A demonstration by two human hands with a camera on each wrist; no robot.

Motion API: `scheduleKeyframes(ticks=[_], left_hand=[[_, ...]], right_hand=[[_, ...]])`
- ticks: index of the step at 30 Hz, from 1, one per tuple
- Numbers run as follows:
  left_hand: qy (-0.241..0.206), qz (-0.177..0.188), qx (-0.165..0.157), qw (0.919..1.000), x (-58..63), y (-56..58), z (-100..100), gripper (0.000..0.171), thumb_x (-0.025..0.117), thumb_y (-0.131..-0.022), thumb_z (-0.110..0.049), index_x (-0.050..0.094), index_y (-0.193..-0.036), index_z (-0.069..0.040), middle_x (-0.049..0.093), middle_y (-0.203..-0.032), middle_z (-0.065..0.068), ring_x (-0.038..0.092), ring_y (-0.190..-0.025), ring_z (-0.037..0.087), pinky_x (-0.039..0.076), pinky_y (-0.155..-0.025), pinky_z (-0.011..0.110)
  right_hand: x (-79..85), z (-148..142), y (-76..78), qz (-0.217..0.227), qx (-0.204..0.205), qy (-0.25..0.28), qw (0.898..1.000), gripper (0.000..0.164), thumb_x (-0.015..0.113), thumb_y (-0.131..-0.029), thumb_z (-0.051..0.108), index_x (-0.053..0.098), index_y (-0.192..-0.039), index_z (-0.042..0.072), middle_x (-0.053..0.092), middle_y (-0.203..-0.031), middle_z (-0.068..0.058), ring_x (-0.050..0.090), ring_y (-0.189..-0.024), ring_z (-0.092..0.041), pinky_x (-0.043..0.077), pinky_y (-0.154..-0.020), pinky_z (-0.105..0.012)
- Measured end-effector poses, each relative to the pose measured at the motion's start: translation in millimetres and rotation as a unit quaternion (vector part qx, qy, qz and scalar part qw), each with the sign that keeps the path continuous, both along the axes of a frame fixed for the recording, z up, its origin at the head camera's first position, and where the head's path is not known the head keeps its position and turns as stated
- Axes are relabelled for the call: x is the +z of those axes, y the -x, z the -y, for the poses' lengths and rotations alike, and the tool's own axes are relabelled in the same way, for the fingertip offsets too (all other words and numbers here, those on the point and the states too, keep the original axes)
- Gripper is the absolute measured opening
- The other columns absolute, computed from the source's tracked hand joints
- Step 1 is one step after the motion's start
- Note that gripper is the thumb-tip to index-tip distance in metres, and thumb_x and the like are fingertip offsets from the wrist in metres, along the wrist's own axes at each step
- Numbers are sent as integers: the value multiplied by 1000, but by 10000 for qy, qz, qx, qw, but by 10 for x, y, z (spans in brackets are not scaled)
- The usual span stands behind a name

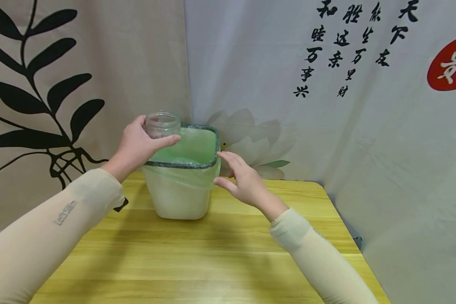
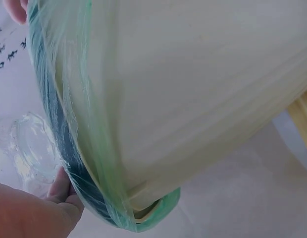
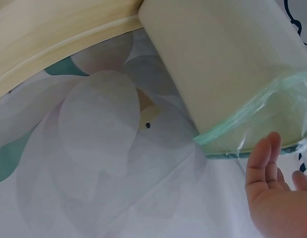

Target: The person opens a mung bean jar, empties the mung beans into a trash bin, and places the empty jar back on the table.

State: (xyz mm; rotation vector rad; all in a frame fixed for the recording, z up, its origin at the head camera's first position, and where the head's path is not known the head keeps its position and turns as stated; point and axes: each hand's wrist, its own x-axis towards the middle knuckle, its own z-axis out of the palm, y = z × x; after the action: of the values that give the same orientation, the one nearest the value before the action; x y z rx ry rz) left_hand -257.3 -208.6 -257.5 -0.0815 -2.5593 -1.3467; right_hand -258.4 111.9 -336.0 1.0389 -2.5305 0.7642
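A clear jar [image 1: 162, 126] with a wide mouth is gripped in my left hand [image 1: 137, 141], thumb on its near side. The hand holds it upright over the left part of a whitish trash bin [image 1: 178, 200]. A thin green trash bag [image 1: 197, 143] lines the bin and folds over its dark rim. My right hand [image 1: 245, 179] is beside the bin's right side, fingers extended and fingertips right at the rim. In the left wrist view, the glassy jar [image 2: 34, 144] shows beyond the rim. The right wrist view shows the right fingers [image 3: 257, 163] close to the overhanging bag.
The bin stands at the back of a yellow wood-grain table [image 1: 197, 257]. Behind it hang printed curtains [image 1: 247, 55] with black leaves, a pale flower and lettering. A small black object [image 1: 120, 205] shows beside the left cuff.
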Motion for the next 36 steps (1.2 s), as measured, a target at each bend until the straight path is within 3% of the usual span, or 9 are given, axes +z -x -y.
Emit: scheduleKeyframes(ticks=[7,12,15,18,23,31,36], left_hand=[[60,-114,37,9999,-25,-64,38,106,84,-75,-76,48,-147,-6,61,-138,14,62,-121,30,54,-99,48],[18,-129,51,9999,-30,-107,52,102,84,-75,-75,50,-145,-9,62,-135,11,63,-120,27,54,-95,43],[-75,-76,16,9999,-30,-131,69,102,84,-76,-75,49,-147,-11,62,-136,10,63,-121,26,54,-96,43],[-149,-33,8,9999,-28,-145,93,102,83,-76,-75,48,-149,-13,61,-137,11,63,-121,26,55,-97,44],[-172,-1,81,9998,-22,-173,127,104,82,-75,-78,48,-149,-13,61,-136,12,63,-121,28,55,-97,46],[-275,-54,46,9996,-27,-253,119,94,82,-76,-76,53,-147,-22,66,-133,7,64,-118,22,56,-90,37],[-362,-112,-17,9993,-13,-304,122,93,83,-77,-74,52,-147,-21,62,-140,8,62,-123,25,56,-95,41]], right_hand=[[1,-232,-74,146,-309,309,9989,72,74,-102,38,42,-163,19,57,-151,-5,65,-95,-24,54,-74,-32],[55,-405,-191,290,-452,439,9976,70,75,-101,36,45,-163,20,65,-118,-5,63,-94,-22,56,-80,-37],[81,-510,-293,337,-449,538,9970,70,76,-101,32,46,-162,18,66,-111,-6,64,-95,-22,58,-86,-43],[73,-611,-395,331,-451,653,9963,68,77,-101,27,47,-161,17,68,-125,-6,65,-97,-20,59,-89,-45],[-1,-772,-542,350,-487,816,9949,65,76,-101,22,48,-160,16,61,-153,-8,67,-97,-13,59,-88,-38],[-177,-1023,-716,326,-721,847,9933,64,77,-100,18,50,-158,14,64,-148,-9,65,-95,-6,60,-84,-33],[-287,-1168,-810,541,-978,911,9896,62,75,-102,19,50,-158,15,64,-148,-9,64,-94,-5,56,-76,-26]])
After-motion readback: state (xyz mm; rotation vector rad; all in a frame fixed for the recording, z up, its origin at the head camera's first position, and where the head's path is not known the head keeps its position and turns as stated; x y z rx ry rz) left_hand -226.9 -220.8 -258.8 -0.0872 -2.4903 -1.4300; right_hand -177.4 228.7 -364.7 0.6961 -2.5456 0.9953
